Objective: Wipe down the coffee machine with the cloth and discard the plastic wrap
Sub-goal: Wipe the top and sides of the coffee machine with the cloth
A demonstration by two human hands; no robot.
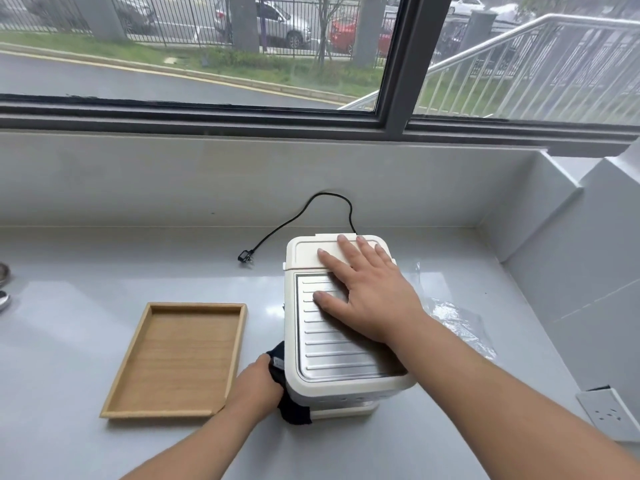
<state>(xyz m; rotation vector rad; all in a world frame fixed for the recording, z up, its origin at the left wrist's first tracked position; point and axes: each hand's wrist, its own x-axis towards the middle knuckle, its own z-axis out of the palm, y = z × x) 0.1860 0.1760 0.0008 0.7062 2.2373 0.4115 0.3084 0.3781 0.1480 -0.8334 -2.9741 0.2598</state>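
Grey counter (104,271) under window (207,46) (wooden tray (180,358) left); right hand (367,292) flat, fingers spread, on coffee machine (332,341); left hand (258,382) clamps dark cloth (291,410) against its side.

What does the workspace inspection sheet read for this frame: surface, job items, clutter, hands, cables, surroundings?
Surface: pale grey countertop, glossy, no spills seen.
Job's things: cream coffee machine upright near the front edge; dark cloth pressed against its left side; clear plastic wrap lying crumpled on the counter to its right.
Clutter: empty wooden tray left of the machine; metal items at the far left edge, too cropped to identify.
Hands: left hand in a grip on the cloth; right hand flat on the machine's top, fingers spread.
Cables: black power cord loose behind the machine, plug unplugged on the counter.
Surroundings: window behind; wall socket at right.
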